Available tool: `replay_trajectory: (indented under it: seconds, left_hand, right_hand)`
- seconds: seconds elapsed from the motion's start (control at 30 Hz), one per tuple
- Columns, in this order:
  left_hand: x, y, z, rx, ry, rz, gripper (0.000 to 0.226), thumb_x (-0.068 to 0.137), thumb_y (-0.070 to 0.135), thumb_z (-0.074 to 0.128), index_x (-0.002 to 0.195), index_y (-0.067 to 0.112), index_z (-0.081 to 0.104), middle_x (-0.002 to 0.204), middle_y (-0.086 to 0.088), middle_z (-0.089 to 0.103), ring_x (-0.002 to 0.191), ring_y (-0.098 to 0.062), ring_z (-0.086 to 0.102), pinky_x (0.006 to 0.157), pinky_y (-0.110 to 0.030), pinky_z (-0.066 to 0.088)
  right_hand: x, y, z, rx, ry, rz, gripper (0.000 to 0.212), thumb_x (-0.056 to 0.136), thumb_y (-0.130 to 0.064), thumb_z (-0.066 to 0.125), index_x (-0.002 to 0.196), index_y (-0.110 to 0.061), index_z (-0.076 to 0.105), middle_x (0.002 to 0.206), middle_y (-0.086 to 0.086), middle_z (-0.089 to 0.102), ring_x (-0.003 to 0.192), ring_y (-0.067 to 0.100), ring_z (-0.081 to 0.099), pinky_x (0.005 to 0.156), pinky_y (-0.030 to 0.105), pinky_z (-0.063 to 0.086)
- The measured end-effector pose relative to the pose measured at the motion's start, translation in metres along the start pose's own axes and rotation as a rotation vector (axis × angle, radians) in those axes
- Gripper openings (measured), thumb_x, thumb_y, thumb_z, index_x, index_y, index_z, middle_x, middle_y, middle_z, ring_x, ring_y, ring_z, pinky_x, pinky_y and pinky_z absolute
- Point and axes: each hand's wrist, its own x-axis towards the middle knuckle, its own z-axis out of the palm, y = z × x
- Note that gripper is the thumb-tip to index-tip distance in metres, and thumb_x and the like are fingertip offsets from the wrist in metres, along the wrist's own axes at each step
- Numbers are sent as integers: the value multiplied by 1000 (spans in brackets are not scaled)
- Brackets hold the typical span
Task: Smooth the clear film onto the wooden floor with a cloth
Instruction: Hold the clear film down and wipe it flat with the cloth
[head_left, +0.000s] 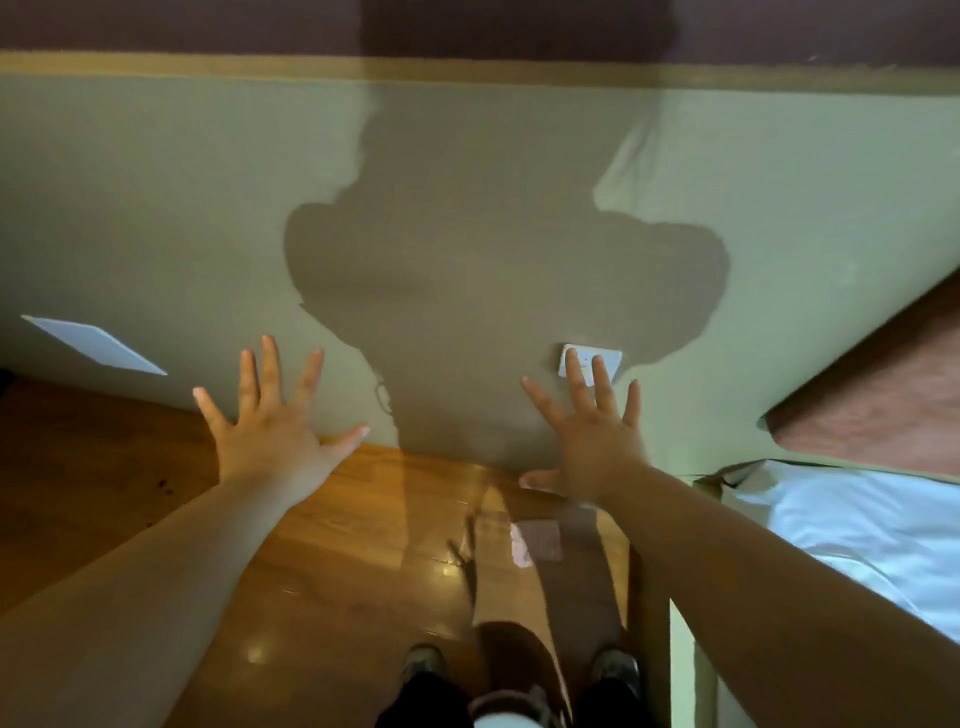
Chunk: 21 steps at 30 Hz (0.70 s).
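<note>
My left hand (270, 426) and my right hand (592, 431) are both stretched forward with fingers spread wide, holding nothing. They hover in front of a pale green wall. Below them lies the glossy wooden floor (332, 561). A clear film (441, 519) lies on the floor in front of my feet, faintly visible by its straight left edge and its sheen. A small pinkish cloth (537, 540) rests on the film near my right forearm.
A white wall socket (605, 358) sits just behind my right fingertips. A bed with a white sheet (857, 530) and a pale frame stands at the right. My two feet (519, 675) are at the bottom edge. My shadow falls on the wall.
</note>
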Motion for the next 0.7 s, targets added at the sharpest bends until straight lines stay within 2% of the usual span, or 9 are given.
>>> replay_trajectory:
  seconds: [0.2, 0.27, 0.33, 0.43, 0.57, 0.7]
  left_hand:
    - [-16, 49, 6, 11, 46, -2, 97, 68, 91, 14, 145, 43, -22, 156, -2, -29, 144, -23, -24, 109, -66, -6]
    - [-15, 61, 25, 29, 5, 6, 97, 67, 91, 13, 144, 44, -23, 155, -2, -31, 143, -22, -27, 109, -66, -8]
    - [-15, 69, 52, 35, -57, 24, 97, 68, 92, 13, 143, 44, -25, 153, -1, -35, 142, -23, -29, 110, -65, -9]
    - [4, 86, 120, 87, -136, 87, 97, 66, 93, 11, 142, 45, -26, 146, 1, -44, 140, -22, -33, 110, -63, -12]
    - [43, 110, 241, 106, -209, 145, 99, 64, 95, 10, 141, 45, -28, 149, 0, -42, 139, -22, -34, 108, -61, -15]
    - [79, 131, 359, 115, -180, 199, 96, 65, 93, 8, 136, 46, -37, 151, -1, -39, 139, -24, -33, 109, -59, -15]
  right_hand:
    - [-7, 56, 26, 48, 21, -71, 107, 70, -84, 44, 140, -45, -27, 152, 6, -34, 140, 33, -28, 112, 59, -5]
    - [-7, 62, 49, 121, -12, -70, 108, 70, -83, 47, 142, -46, -24, 152, 5, -34, 141, 32, -26, 113, 57, -5]
    - [-6, 62, 73, 149, -22, -66, 109, 70, -83, 45, 139, -45, -30, 153, 6, -33, 142, 32, -25, 114, 56, -3]
    - [12, 57, 130, 201, -40, -46, 107, 72, -83, 42, 127, -47, -42, 153, 5, -32, 140, 31, -28, 116, 56, -2]
    - [54, 47, 238, 286, -130, 19, 104, 75, -77, 48, 140, -46, -28, 154, 3, -29, 141, 30, -25, 114, 55, -5]
    - [105, 35, 357, 360, -148, 70, 100, 80, -69, 51, 145, -41, -18, 156, 2, -24, 142, 29, -24, 110, 53, -10]
